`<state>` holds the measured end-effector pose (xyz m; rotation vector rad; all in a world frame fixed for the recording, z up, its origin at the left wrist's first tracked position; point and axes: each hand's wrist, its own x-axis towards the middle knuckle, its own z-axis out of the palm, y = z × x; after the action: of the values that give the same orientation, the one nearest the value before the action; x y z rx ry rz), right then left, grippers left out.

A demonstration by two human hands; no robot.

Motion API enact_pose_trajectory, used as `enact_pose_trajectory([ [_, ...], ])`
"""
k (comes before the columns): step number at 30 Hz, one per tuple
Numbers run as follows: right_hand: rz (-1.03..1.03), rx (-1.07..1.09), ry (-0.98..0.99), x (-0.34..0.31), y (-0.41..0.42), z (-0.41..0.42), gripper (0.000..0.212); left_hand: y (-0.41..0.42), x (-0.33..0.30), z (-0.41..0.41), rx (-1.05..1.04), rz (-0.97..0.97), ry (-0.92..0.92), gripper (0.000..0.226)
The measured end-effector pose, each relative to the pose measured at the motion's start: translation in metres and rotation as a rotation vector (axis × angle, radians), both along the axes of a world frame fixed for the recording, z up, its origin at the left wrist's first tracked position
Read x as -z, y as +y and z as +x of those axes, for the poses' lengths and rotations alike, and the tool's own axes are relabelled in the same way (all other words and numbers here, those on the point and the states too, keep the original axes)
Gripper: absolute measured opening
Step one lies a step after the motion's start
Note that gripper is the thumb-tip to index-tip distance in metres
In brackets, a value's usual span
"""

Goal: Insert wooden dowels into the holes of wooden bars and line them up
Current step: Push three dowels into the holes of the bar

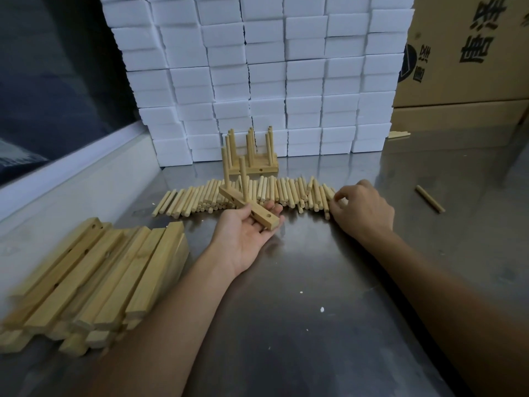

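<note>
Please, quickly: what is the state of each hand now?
Left hand: palm up, holding bar.
Right hand: curled at dowel pile; grip unclear.

The room is dim. Soft light from above makes the metal worktop [329,253] shine. The picture bends at its edges, and the near corners look blurry.

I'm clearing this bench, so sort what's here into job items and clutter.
Job:
- bar with two dowels, in left hand
- loose dowel row, right hand picking
- finished bars
- blank bar stack

Lying about:
- white foam blocks
- cardboard boxes
- stray dowel
</note>
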<state>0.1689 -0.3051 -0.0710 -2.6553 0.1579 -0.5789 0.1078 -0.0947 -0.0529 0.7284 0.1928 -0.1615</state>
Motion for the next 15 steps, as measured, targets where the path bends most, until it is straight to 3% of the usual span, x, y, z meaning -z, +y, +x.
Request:
enact_pose_trajectory([
  [4, 0.014, -0.019, -0.004, 0.0003, -0.0002, -0.0015, 0.015, -0.0005, 0.0020, 0.0007, 0.001, 0.023, -0.011, 0.034],
  [10, 0.068, -0.006, 0.036, -0.0015, 0.0001, -0.0028, 0.023, -0.0019, 0.0026, -0.0004, -0.007, 0.042, -0.013, 0.036],
  [15, 0.239, 0.032, -0.079, -0.0013, -0.0032, -0.0064, 0.026, -0.0011, 0.0021, -0.0011, -0.016, 0.037, -0.016, 0.034],
])
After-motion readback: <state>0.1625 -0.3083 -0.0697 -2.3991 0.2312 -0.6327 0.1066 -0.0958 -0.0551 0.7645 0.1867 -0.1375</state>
